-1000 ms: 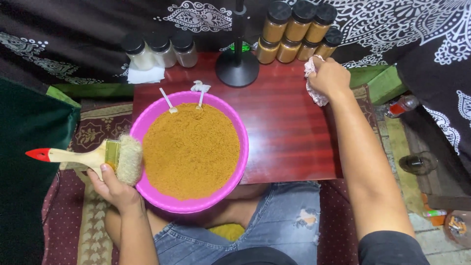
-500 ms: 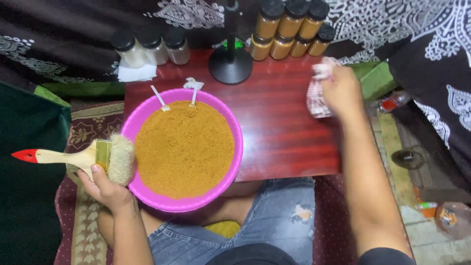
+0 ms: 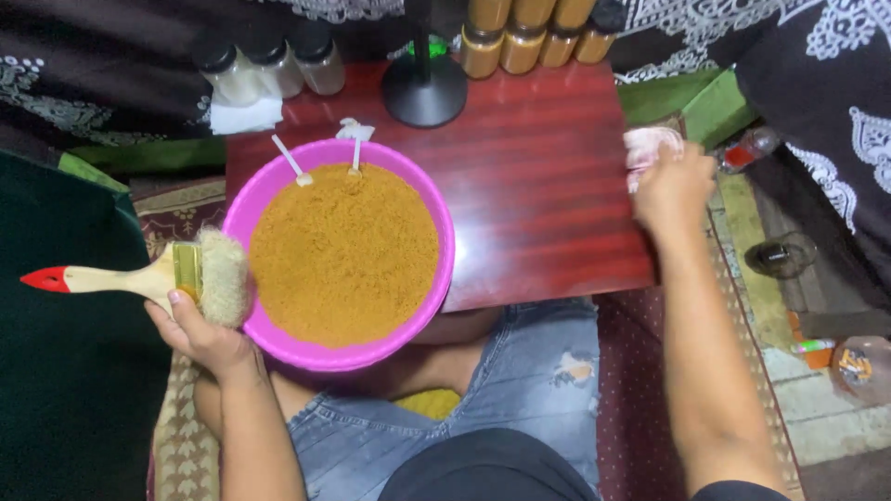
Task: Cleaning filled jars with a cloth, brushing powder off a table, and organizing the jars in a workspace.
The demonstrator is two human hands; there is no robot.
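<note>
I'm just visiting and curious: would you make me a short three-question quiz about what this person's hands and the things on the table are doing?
1. True or false: the left hand holds a paintbrush beside the pink bowl.
2. What does the right hand press against the red table?
A. a spoon
B. a crumpled cloth
C. a jar lid
3. Fill in: two white spoon handles stick out of the orange-brown ______ in the bowl.

Key
1. True; the brush has a wooden handle with a red tip.
2. B; the cloth sits at the table's right edge.
3. powder.
</note>
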